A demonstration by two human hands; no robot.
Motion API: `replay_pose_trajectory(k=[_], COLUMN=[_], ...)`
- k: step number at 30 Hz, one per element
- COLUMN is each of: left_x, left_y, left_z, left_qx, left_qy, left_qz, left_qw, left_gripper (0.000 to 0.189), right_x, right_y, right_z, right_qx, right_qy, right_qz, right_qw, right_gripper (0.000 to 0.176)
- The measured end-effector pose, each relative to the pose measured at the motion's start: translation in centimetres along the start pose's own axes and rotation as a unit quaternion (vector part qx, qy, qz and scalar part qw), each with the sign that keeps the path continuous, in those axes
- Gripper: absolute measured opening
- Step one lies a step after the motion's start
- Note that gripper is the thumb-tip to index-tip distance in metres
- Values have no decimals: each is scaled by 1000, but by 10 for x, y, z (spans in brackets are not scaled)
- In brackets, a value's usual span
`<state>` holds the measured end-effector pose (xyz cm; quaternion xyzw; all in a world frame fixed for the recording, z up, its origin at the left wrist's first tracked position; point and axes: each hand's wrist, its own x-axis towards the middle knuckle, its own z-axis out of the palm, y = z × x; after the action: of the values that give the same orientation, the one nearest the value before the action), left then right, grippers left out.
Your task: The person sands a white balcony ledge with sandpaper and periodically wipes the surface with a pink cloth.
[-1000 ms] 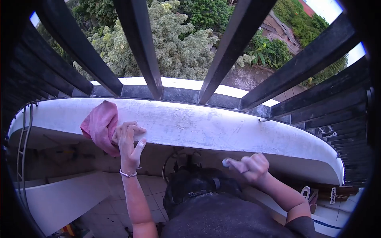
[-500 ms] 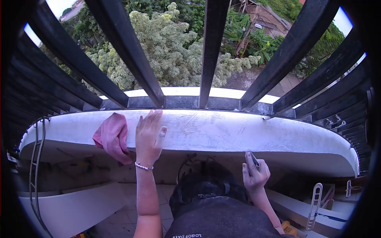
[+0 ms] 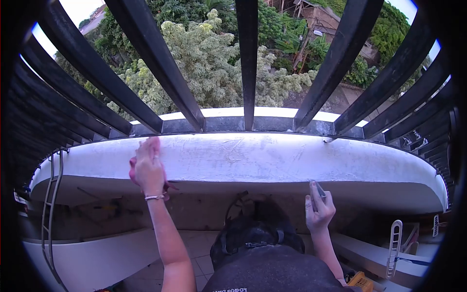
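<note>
My left hand is closed over a pink cloth on the white ledge; the cloth is bunched, its edges showing beside the palm and below it. A bracelet circles that wrist. Near the ledge's front edge, my right hand pinches a small flat grey piece that looks like folded sandpaper. Pale dust coats the fingers of this hand. Rough marks and smears cover the middle of the ledge top.
Dark metal railing bars rise along the ledge's far side, with trees beyond. On the left stands a metal ladder. Below right are a white slotted rack and a yellow plastic basket.
My left hand has moved left from the bare ledge onto the pink cloth and bunched it. My right hand, still holding the grey piece, has shifted slightly in view.
</note>
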<state>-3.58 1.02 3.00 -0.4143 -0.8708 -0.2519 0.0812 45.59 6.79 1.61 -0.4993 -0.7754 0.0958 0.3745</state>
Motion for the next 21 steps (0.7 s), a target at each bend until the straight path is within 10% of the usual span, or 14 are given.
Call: replay_pose_trajectory(k=[9, 21], left_x=[-40, -82], left_y=[161, 275], left_z=[38, 69], left_qx=[140, 130], left_qy=[-78, -118], left_qz=[147, 137], left_qw=[976, 975], left_gripper=[45, 49], right_x=[15, -29], right_y=[7, 52], right_z=[-12, -72], right_qx=[34, 22], right_qy=[-14, 65], right_qz=[-64, 12], right_qw=[997, 998], right_gripper=[44, 45])
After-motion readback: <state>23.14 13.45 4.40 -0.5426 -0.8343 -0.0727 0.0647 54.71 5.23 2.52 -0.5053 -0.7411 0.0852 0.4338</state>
